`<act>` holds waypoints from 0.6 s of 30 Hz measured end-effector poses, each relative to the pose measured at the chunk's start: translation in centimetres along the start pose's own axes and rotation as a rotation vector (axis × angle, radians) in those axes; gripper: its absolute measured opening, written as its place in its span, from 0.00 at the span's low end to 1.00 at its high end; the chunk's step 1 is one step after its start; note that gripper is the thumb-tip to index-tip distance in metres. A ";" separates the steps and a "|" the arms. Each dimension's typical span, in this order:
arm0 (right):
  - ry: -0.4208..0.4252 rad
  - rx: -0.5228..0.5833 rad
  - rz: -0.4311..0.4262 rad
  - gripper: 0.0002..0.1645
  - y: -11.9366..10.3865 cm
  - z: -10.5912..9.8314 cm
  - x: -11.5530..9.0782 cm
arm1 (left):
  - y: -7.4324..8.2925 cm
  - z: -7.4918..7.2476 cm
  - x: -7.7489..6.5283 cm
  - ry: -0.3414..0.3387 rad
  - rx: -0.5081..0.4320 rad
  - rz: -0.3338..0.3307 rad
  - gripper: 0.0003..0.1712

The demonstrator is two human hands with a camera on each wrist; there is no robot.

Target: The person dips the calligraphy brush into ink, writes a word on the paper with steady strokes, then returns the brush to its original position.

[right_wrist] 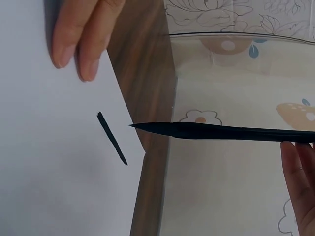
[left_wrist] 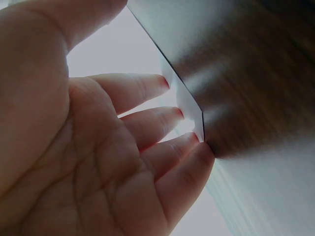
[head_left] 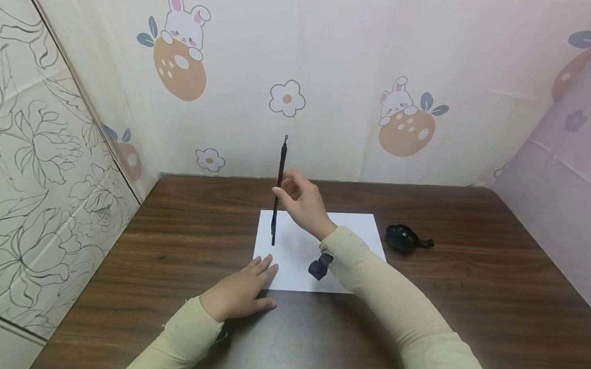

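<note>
My right hand (head_left: pixel 304 202) pinches a black writing brush (head_left: pixel 282 161) by its handle and holds it nearly upright above a white sheet of paper (head_left: pixel 295 272). In the right wrist view the pointed tip of the brush hangs over the paper's edge, beside a short black ink stroke (right_wrist: pixel 112 138). Flat on the sheet's lower left corner rests my left hand (head_left: pixel 243 288), fingers straight and spread. Its fingertips (left_wrist: pixel 174 113) touch the paper near the edge in the left wrist view.
A small black ink dish (head_left: pixel 401 238) with a short handle stands right of the paper on the brown wooden table (head_left: pixel 195 246). Behind the table hangs a curtain (head_left: pixel 334 51) printed with rabbits and flowers. A wrist camera (head_left: pixel 319 266) hangs below my right wrist.
</note>
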State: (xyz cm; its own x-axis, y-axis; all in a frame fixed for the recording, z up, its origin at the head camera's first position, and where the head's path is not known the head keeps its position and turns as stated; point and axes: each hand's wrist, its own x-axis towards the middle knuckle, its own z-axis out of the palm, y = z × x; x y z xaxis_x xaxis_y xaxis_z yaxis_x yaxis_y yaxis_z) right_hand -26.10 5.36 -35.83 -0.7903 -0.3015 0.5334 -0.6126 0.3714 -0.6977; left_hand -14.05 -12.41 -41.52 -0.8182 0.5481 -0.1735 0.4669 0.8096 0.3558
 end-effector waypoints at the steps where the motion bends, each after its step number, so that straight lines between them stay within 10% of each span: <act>1: 0.004 0.003 0.001 0.18 0.0 -0.1 0.1 | 0.0 0.0 0.0 -0.001 0.001 0.000 0.43; 18: 0.030 -0.007 0.080 0.14 1.6 0.1 0.2 | -0.1 0.1 0.1 0.009 0.015 0.004 0.43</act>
State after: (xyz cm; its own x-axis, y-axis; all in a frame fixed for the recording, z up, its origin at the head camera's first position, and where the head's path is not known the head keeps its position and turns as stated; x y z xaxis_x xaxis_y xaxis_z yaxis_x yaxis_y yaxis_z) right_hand -27.31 5.80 -36.89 -0.8366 -0.2444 0.4903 -0.5476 0.3995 -0.7352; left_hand -14.18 -12.45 -41.69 -0.8194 0.5493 -0.1639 0.4748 0.8106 0.3429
